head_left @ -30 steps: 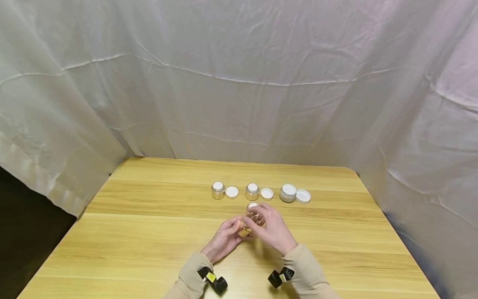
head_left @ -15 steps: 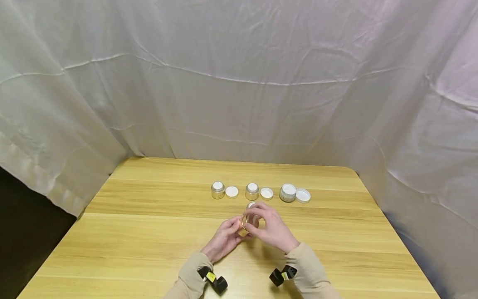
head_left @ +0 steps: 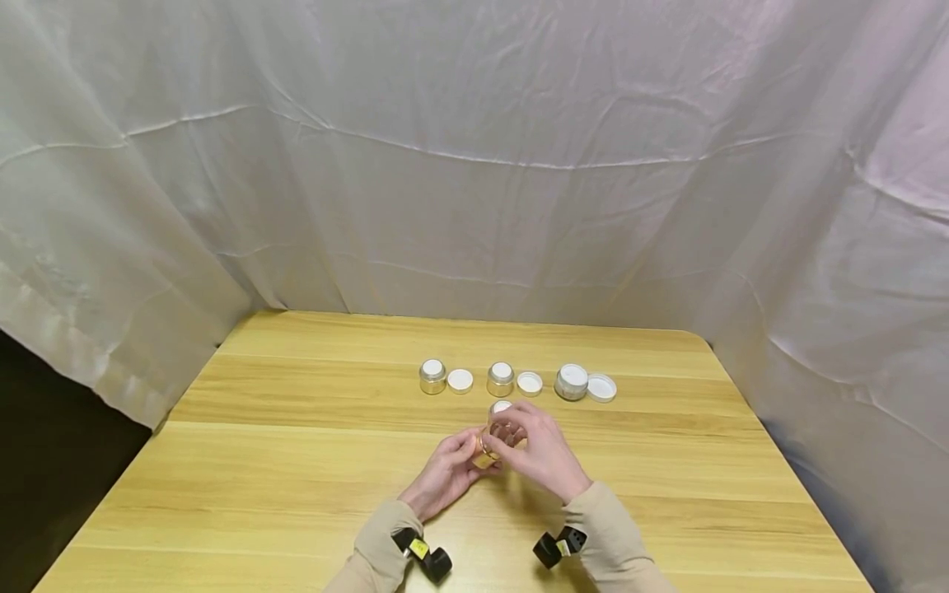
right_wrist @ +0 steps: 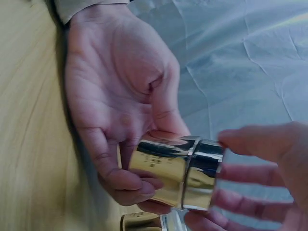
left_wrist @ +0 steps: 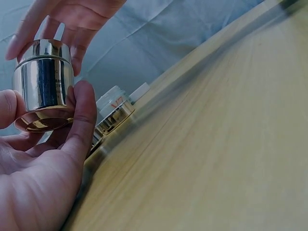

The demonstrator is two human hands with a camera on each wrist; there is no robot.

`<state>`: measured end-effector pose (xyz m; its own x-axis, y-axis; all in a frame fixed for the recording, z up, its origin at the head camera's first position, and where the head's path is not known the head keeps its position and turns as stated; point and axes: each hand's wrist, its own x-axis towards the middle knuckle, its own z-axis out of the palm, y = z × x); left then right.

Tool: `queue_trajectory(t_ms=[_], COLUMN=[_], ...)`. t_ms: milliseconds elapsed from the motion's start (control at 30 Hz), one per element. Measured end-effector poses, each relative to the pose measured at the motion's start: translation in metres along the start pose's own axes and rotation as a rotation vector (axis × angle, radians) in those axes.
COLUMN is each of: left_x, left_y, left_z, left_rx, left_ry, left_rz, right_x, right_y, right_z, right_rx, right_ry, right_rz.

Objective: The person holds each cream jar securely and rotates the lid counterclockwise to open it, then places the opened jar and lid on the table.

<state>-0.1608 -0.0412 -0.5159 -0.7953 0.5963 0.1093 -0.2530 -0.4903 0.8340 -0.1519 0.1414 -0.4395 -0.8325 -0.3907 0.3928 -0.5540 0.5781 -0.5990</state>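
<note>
In front of me a shiny gold cosmetic jar is lifted off the table and tilted. My left hand grips its body between thumb and fingers, as the left wrist view shows on the jar's side. Curled around the gold lid are the fingers and thumb of my right hand. The lid sits on the jar with a thin seam between them. Just behind the hands stands another jar with a white top, partly hidden by my right fingers.
Along the back of the wooden table stand a gold jar, a second jar and a wider silver jar. Beside each lies a lid: left, middle and right. Pale curtains surround the table.
My right hand turned slightly at the lid, its fingers closing in about half a second ago, then turned back. My left hand and the jar stay in place.
</note>
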Motion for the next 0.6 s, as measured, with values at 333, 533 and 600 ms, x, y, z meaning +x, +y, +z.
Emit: queue_trajectory(t_ms=[333, 533, 600], left_x=[-0.0004, -0.0003, 0.0001], left_y=[0.0006, -0.0007, -0.0003], left_z=[0.0007, 0.0004, -0.0002], left_rx=[-0.023, -0.039, -0.035], left_ry=[-0.019, -0.031, -0.03], left_rz=[0.019, 0.033, 0.029], right_x=[-0.0012, -0.0007, -0.0005], right_y=[0.0001, 0.0021, 0.0023], right_z=[0.0006, 0.0044, 0.0037], right_rx=[-0.005, -0.017, -0.012], right_ry=[-0.019, 0.013, 0.0], right_rz=[-0.014, 0.007, -0.018])
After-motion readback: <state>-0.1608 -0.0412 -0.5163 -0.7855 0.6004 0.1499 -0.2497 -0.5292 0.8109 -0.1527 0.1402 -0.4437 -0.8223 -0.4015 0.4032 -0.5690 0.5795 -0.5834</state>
